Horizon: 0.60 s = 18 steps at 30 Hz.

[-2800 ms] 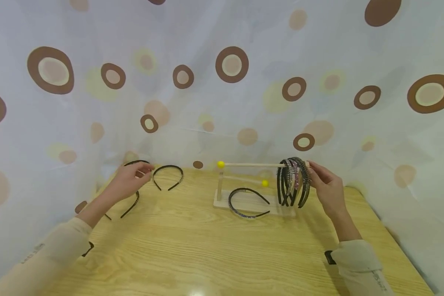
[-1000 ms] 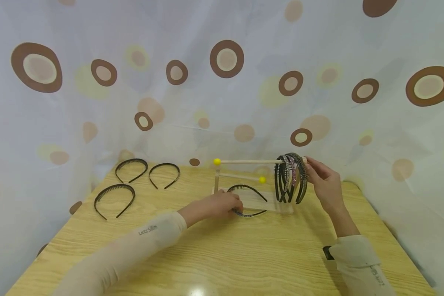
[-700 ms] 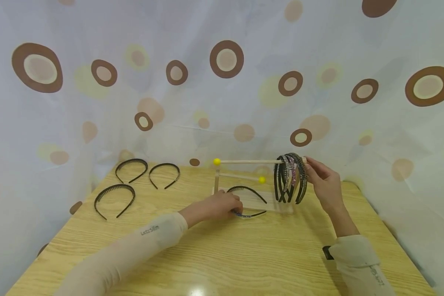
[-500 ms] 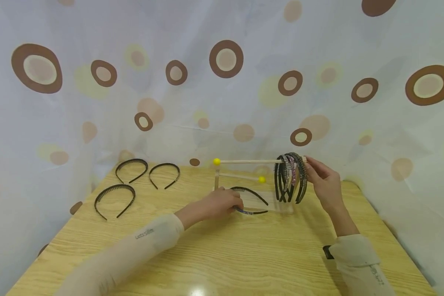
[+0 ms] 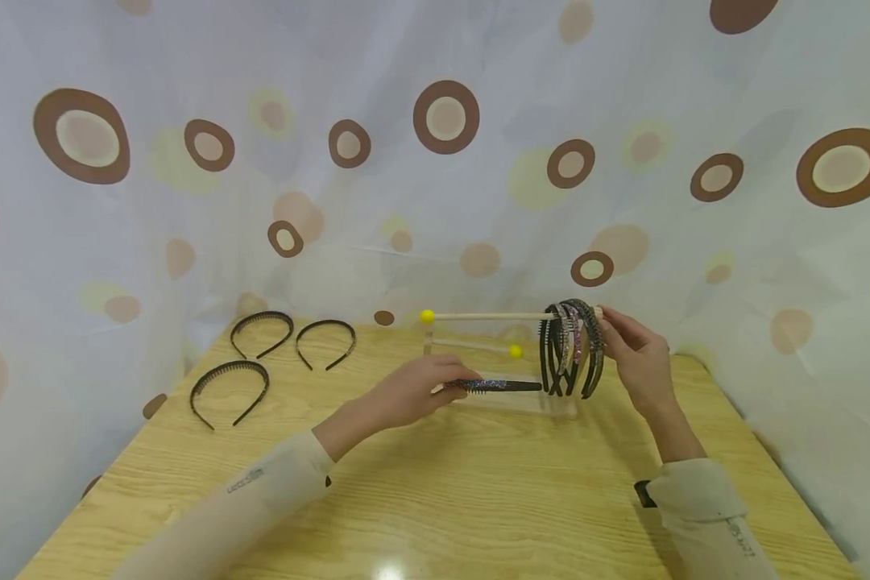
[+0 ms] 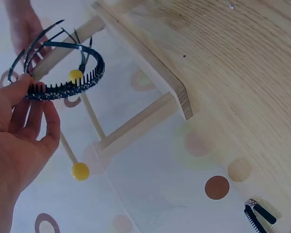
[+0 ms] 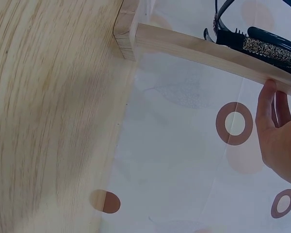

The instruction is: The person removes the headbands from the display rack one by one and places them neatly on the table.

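My left hand [image 5: 415,391] pinches a black toothed headband [image 5: 503,386] with blue glitter, raised edge-on in front of the wooden stand [image 5: 493,316]. Seen from the left wrist, its teeth face inward and thumb and fingers hold the curve at one side. The stand has two rods tipped with yellow balls. Several glittery black headbands [image 5: 571,346] hang together at the right end of its upper rod. Beside them, my right hand [image 5: 641,362] grips the top of the right post; in the right wrist view the fingers lie against that wooden post [image 7: 208,56].
At the left of the wooden table [image 5: 377,515] lie three more headbands: one at the back [image 5: 261,313], one nearer the front [image 5: 229,364] and a thin one [image 5: 326,322] to their right. A curtain with printed circles [image 5: 435,209] hangs behind and at both sides.
My left hand has come from the left-hand headbands to the one before the stand, taken hold of it, lifted it and turned it edge-on. The right hand stays on the post.
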Tool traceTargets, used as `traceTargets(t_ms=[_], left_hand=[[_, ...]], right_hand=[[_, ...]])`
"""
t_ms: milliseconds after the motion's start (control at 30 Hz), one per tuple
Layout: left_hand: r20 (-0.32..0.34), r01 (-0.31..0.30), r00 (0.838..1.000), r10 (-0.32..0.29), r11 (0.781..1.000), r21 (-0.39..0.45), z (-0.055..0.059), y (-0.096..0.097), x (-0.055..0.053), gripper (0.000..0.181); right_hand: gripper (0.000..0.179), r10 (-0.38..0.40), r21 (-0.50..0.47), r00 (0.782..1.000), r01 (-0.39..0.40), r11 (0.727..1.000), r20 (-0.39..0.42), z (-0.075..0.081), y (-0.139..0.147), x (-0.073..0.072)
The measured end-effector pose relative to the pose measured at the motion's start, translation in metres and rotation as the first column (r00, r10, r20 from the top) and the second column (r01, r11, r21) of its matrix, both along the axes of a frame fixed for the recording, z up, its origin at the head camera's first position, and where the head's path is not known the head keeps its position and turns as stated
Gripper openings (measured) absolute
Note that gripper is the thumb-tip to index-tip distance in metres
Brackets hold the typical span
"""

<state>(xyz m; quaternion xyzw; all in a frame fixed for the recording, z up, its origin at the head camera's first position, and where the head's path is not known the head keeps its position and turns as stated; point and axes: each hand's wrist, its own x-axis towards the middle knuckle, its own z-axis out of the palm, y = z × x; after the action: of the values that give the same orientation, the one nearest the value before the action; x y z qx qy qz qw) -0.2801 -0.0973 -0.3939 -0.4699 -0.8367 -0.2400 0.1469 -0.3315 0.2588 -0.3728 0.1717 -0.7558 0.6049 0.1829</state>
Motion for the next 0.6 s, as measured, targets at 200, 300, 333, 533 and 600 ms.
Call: traceTargets(t_ms=[200,300,333,533,600], left_hand=[[0.112,0.049,0.991,-0.07,0.983,0.179,0.011,-0.014,0.017,0.028],[0.192,0.03,0.978,-0.078,0.97,0.24,0.014,-0.019,0.026,0.027],[0.227,0.022,0.97,-0.084,0.965,0.263,0.015,-0.021,0.03,0.027],[0.351,-0.029,0.931,-0.098,0.94,0.339,0.016,-0.026,0.046,0.023],[0.363,-0.054,0.929,-0.077,0.94,0.337,0.015,-0.028,0.05,0.022]], right_hand=[[0.044,-0.006,0.002,1.0,0.006,1.0,-0.008,-0.003,0.0,-0.001],[0.044,-0.004,-0.009,1.0,0.004,1.0,-0.006,-0.004,0.001,-0.002],[0.044,-0.005,-0.009,1.0,0.005,1.0,-0.006,-0.004,0.001,-0.002],[0.044,-0.006,-0.01,1.0,0.006,1.0,-0.005,-0.005,0.0,-0.003],[0.045,0.0,-0.016,1.0,-0.001,1.0,-0.006,-0.005,0.0,-0.003]])
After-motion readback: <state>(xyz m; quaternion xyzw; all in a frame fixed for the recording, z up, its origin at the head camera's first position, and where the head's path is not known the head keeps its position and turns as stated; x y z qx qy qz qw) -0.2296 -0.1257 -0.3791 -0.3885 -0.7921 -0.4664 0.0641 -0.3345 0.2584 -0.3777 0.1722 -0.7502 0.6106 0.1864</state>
